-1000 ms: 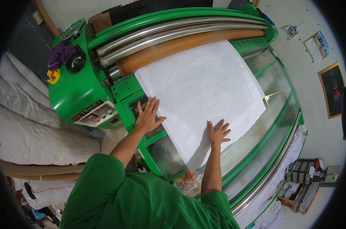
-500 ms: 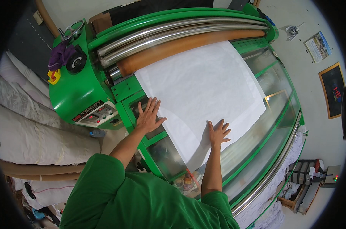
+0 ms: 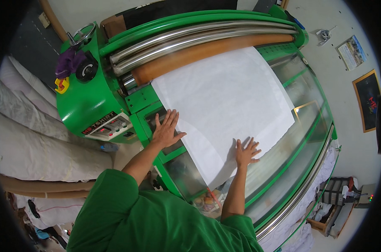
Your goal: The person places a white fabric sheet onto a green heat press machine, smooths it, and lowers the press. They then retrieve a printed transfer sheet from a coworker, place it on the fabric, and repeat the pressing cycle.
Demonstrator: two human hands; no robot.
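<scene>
A large white sheet [image 3: 228, 101], paper or thin fabric, lies over the glass-panelled bed of a green roller machine [image 3: 87, 101]. Its far edge meets a brown roller [image 3: 190, 61], below two shiny metal rollers [image 3: 199, 37]. With fingers spread, my left hand [image 3: 167, 131] rests along the sheet's left edge, partly over the green frame. My right hand [image 3: 246, 153], fingers spread too, is at the sheet's near right edge and casts a shadow on it. Neither hand grips anything. Whether the right palm presses down, I cannot tell.
The machine's left housing carries a control panel [image 3: 110, 128], a hand wheel [image 3: 82, 34] and a purple cloth [image 3: 68, 63]. Large wrapped rolls [image 3: 47, 147] are stacked at the left. A metal bar [image 3: 300, 185] runs along the bed's right side, with pale fabric [image 3: 297, 229] below.
My right hand has slid slightly right and nearer to me along the sheet's near edge. My left hand stays at the left edge. The whole view has shifted a little.
</scene>
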